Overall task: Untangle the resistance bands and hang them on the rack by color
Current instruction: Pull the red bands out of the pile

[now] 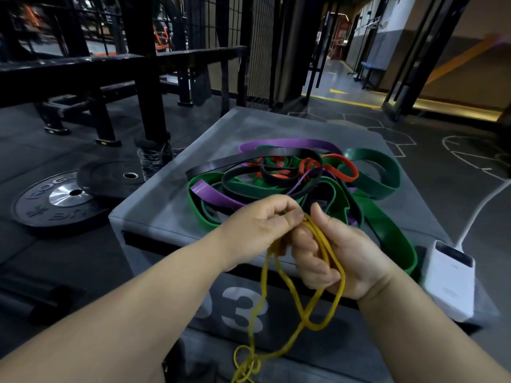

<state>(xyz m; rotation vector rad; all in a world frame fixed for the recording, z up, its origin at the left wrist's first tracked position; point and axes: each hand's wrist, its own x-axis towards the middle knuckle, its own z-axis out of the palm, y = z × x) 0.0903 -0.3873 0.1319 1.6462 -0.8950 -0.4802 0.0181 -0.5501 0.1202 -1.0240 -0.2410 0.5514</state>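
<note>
Both my left hand (260, 225) and right hand (340, 258) grip the yellow band (315, 326), near the tangled pile (290, 175) on the bench (166, 200).

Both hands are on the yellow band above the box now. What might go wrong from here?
1. The yellow band, held by the left hand and right hand, hangs down to a knotted snarl; hard pulling may tighten it.
2. The wide green band lies close to the white power bank near the edge of the box; dragging the pile could push it off.
</note>
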